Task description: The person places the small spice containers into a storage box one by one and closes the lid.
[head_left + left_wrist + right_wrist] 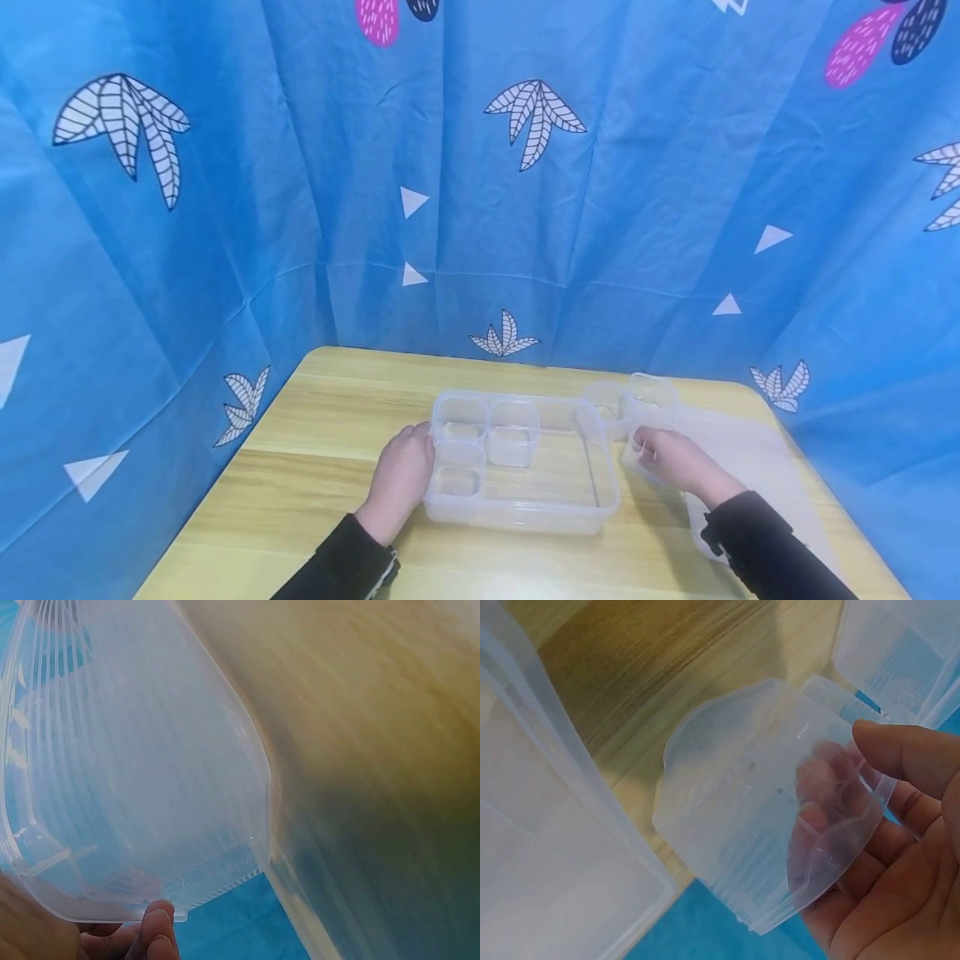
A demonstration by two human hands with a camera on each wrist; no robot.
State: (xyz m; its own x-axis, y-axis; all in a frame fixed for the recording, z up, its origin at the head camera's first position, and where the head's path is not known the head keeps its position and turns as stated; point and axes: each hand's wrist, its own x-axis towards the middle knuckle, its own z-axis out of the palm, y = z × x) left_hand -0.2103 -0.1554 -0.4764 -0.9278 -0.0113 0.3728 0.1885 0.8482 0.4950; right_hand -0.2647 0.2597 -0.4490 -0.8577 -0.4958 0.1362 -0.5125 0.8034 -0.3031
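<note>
A large clear plastic box [525, 518] lies on the wooden table in the head view, with 3 small clear boxes [512, 437] grouped in its left part. My left hand [401, 475] grips its left side; in the left wrist view, curled fingers [156, 930] hold the rim of a clear wall. To the right of the large box, my right hand [678, 462] holds another small clear box [636, 458]. The right wrist view has this small box [735, 787] tilted, the thumb at its rim and the other fingers showing through the plastic.
Behind my right hand stand more small clear boxes [652, 392], close to the large box's back right corner. A flat, translucent white lid [757, 475] lies along the table's right side, partly under my right forearm. A blue patterned curtain [525, 225] hangs around the table.
</note>
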